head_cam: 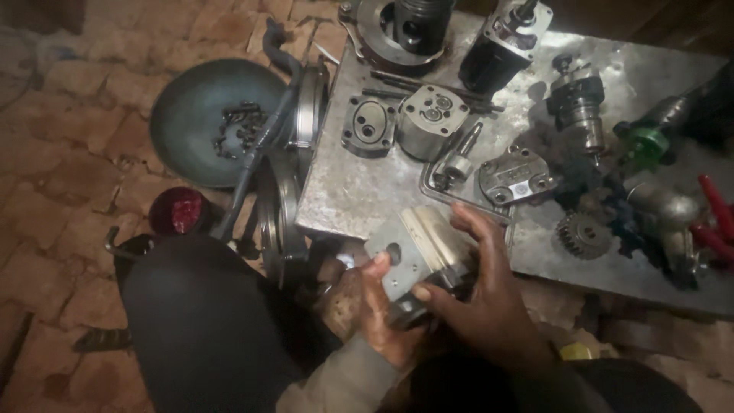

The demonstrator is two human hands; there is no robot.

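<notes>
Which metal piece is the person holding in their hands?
The grey block with a round hole, gripped by both the left hand and right hand. The other pieces lie untouched on the plate.

Both hands grip a grey metal housing block (419, 248) at the near edge of a steel plate (344, 191): the left hand (378, 306) underneath, the right hand (478, 294) over its side. A gear (582, 235) lies nearby (teeth up), and a round dish (191, 145) holds dark bolts (241, 126).
</notes>
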